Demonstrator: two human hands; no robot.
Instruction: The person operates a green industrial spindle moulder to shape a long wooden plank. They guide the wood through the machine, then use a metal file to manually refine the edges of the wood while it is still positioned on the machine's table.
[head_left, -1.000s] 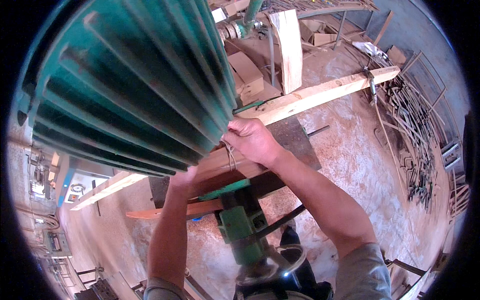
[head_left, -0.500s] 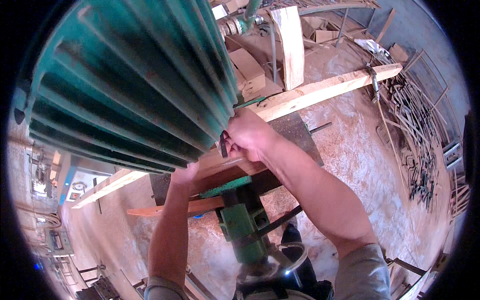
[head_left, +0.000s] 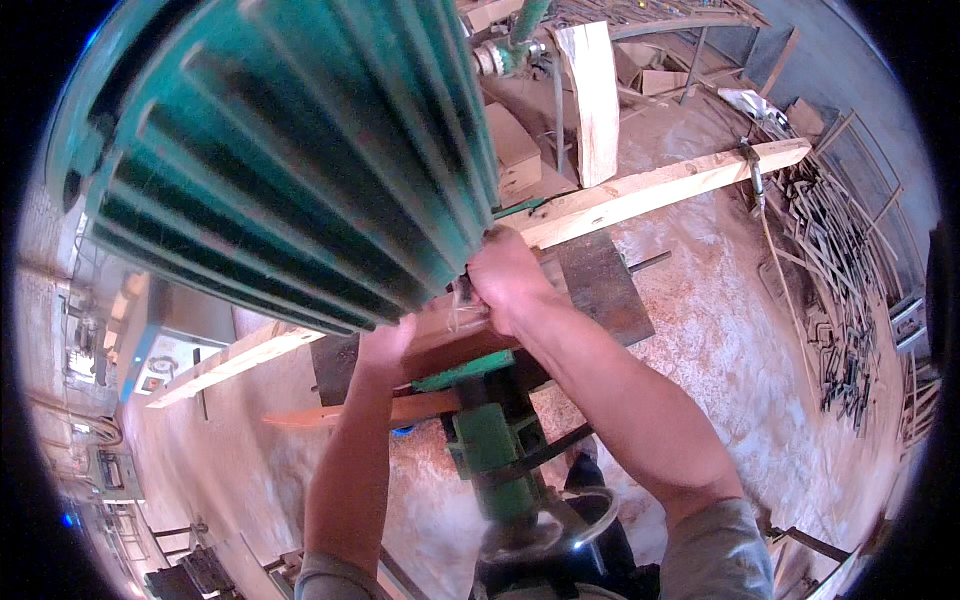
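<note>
A large green ribbed motor housing [head_left: 300, 170] fills the upper left and hides part of both hands. Beneath its lower edge lies a reddish-brown wooden piece [head_left: 445, 340] on a dark machine table [head_left: 605, 285]. My right hand [head_left: 510, 280] is closed at the housing's right edge, above the wood, its fingers curled round something dark and blurred that I cannot make out. My left hand [head_left: 388, 340] reaches to the wood's left end; its fingers disappear behind the housing. A green clamp plate [head_left: 465, 370] stands against the near side of the wood.
A long pale beam [head_left: 660, 200] crosses behind the table, with a clamp [head_left: 752, 165] at its right end. An orange-brown wood strip [head_left: 350, 408] juts out left. Below is a handwheel [head_left: 595, 515]. Metal clamps [head_left: 840, 340] are heaped at right; a cardboard box [head_left: 512, 150] stands behind.
The whole view has shifted slightly, so everything sits a little further right. My right hand's fingers have moved a little at the dark thing, which is now blurred. My left hand stays by the wood.
</note>
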